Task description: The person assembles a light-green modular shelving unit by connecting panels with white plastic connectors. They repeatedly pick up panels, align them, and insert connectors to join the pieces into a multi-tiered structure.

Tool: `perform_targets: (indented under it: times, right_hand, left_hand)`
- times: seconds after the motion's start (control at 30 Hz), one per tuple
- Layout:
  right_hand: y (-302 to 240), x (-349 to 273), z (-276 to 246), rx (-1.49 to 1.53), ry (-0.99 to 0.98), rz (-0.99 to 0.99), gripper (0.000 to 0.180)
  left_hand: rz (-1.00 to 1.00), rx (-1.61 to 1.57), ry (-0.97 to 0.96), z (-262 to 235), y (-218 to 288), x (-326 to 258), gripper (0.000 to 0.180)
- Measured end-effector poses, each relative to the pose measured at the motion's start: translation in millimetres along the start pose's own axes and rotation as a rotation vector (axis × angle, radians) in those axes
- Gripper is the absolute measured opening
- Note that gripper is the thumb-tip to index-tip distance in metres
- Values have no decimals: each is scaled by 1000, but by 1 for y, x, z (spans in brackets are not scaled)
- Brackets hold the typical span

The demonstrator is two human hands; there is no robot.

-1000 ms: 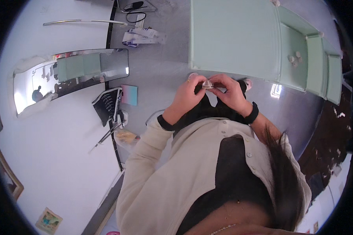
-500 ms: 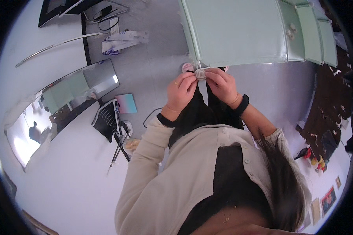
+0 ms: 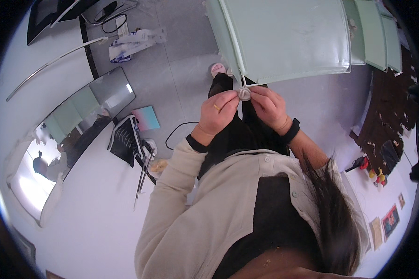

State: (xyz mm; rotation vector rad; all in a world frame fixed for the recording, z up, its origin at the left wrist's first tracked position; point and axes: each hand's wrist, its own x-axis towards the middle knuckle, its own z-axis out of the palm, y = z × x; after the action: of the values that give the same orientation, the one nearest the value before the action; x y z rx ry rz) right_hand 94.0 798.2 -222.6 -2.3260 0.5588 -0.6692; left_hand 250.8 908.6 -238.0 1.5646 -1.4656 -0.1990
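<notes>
A small round, ribbed, greyish-beige knob-like piece (image 3: 244,94) is pinched between my two hands, just below the near corner of a pale green panel (image 3: 288,42). My left hand (image 3: 219,111) has its fingertips closed on the piece's left side. On its right side, the fingers of my right hand (image 3: 268,109) press against it. A thin white edge or cord (image 3: 238,49) runs down the panel's left side to the piece; whether the two are joined I cannot tell. My fingers cover part of the piece.
More pale green tiers (image 3: 371,32) stand to the right, with small pale round pieces (image 3: 352,29) beside them. At left are a tall mirror (image 3: 111,93), a black bag-like item (image 3: 123,142) and a pink-and-blue square (image 3: 146,118). Plastic packaging (image 3: 135,44) lies on the grey floor.
The whole view has shifted slightly, with the floor items sliding left. Both hands still pinch the round piece, which sits a little lower and further right in the picture.
</notes>
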Motion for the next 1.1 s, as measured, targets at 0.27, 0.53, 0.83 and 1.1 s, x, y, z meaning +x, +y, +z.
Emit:
perform_targets:
  times: [0.27, 0.53, 0.83, 1.1]
  right_hand:
    - [-3, 1, 0, 19, 2, 75, 31]
    - [-10, 5, -3, 84, -32, 152, 30]
    - [-8, 3, -5, 80, -48, 242, 28]
    - [0, -3, -25, 552, -37, 748, 22]
  left_hand:
    - [59, 8, -61, -10, -1, 9, 17]
    - [56, -20, -70, -17, 0, 12, 21]
    - [72, 12, -54, -12, 1, 22, 30]
    - [111, 22, -80, -7, 0, 18, 25]
